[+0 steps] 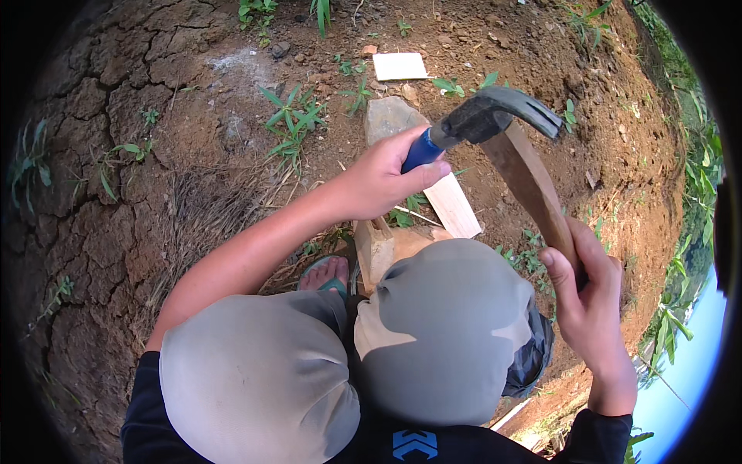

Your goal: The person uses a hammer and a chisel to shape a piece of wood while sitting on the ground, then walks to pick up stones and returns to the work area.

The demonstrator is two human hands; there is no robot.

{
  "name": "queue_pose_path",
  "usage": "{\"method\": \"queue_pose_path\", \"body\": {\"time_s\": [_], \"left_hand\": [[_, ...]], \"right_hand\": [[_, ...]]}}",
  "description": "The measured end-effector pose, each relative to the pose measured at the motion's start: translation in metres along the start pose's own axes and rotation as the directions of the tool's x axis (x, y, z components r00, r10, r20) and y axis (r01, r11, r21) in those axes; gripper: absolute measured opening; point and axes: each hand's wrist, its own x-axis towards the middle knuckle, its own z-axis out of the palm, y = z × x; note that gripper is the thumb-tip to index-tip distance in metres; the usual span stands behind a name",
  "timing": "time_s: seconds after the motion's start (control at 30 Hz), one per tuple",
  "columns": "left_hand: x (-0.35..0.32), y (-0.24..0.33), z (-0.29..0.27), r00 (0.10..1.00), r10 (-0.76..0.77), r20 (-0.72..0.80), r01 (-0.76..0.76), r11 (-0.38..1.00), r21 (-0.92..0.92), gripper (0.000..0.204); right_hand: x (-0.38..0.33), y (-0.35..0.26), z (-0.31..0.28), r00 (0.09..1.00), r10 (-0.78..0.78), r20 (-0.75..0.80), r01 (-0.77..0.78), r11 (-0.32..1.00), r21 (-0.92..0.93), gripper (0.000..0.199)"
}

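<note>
My right hand (591, 298) is closed round the lower end of a claw hammer's brown wooden handle. The black head of the claw hammer (483, 116) is up ahead, its claws pointing right. My left hand (382, 178) grips a blue-handled tool (422, 151), whose top meets the grey face of the hammer head. The rest of that tool is hidden by my fingers. Below my left hand, a wooden block (376, 251) with a slot in its top stands by my knees. A pale flat piece of wood (452, 205) lies just beyond it.
A grey stone-like block (393, 117) sits beyond my left hand, with a small white rectangular piece (399, 66) farther off on the soil. My sandalled foot (325, 274) is beside the wooden block. Cracked earth (100, 116) spreads left; green plants (699, 170) edge the right.
</note>
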Motion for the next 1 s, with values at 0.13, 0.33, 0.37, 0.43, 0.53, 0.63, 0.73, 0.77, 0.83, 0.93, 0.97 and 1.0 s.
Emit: {"method": "queue_pose_path", "body": {"time_s": [0.13, 0.33, 0.37, 0.43, 0.53, 0.63, 0.73, 0.77, 0.83, 0.93, 0.97, 1.0], "left_hand": [[0.001, 0.001, 0.000, 0.999, 0.023, 0.028, -0.022, 1.000, -0.020, 0.018], [0.000, 0.008, 0.002, 0.998, 0.026, 0.053, -0.023, 0.999, -0.045, 0.020], [0.002, 0.008, 0.003, 0.998, 0.039, 0.058, -0.037, 0.999, -0.028, 0.021], [0.000, 0.006, 0.000, 0.996, 0.056, 0.063, -0.059, 0.997, 0.047, 0.022], [-0.008, -0.014, -0.006, 0.991, -0.095, 0.094, 0.075, 0.978, 0.195, 0.025], [-0.019, -0.035, -0.003, 0.998, -0.070, 0.008, 0.067, 0.977, 0.201, 0.027], [-0.020, -0.031, -0.015, 0.994, -0.032, -0.105, 0.046, 0.990, 0.135, 0.025], [-0.019, -0.028, -0.018, 0.992, 0.016, -0.126, -0.002, 0.993, 0.115, 0.023], [-0.010, -0.009, -0.025, 0.976, 0.106, -0.192, -0.091, 0.992, 0.084, 0.019], [0.007, 0.000, -0.032, 0.934, 0.190, -0.302, -0.192, 0.981, 0.025, 0.016], [0.009, 0.000, -0.029, 0.940, 0.134, -0.312, -0.167, 0.983, -0.079, 0.016], [0.013, 0.008, -0.026, 0.945, 0.080, -0.317, -0.144, 0.973, -0.182, 0.017]], "right_hand": [[-0.034, 0.003, -0.005, 0.949, -0.080, -0.306, 0.174, 0.940, 0.294, 0.039], [-0.021, 0.012, 0.000, 0.985, 0.110, -0.132, -0.089, 0.984, 0.155, 0.034], [-0.025, 0.012, -0.003, 0.978, 0.105, -0.181, -0.047, 0.953, 0.298, 0.034], [-0.026, 0.015, 0.003, 0.966, 0.084, -0.246, -0.004, 0.952, 0.307, 0.033], [-0.010, 0.005, 0.011, 0.999, -0.023, 0.044, 0.026, 0.997, -0.069, 0.030], [-0.021, 0.016, 0.007, 0.978, -0.015, -0.208, 0.045, 0.989, 0.143, 0.034], [-0.017, 0.019, 0.007, 0.953, 0.050, -0.299, 0.053, 0.944, 0.327, 0.036], [-0.016, 0.021, 0.008, 0.958, 0.077, -0.278, 0.014, 0.949, 0.314, 0.036], [-0.015, 0.019, 0.008, 0.961, 0.150, -0.233, -0.066, 0.941, 0.331, 0.037], [-0.013, 0.027, 0.014, 0.968, 0.171, -0.186, -0.096, 0.930, 0.354, 0.037], [-0.012, 0.030, 0.017, 0.967, 0.168, -0.194, -0.089, 0.928, 0.361, 0.037], [-0.012, 0.031, 0.019, 0.965, 0.165, -0.202, -0.081, 0.927, 0.366, 0.036]]}}
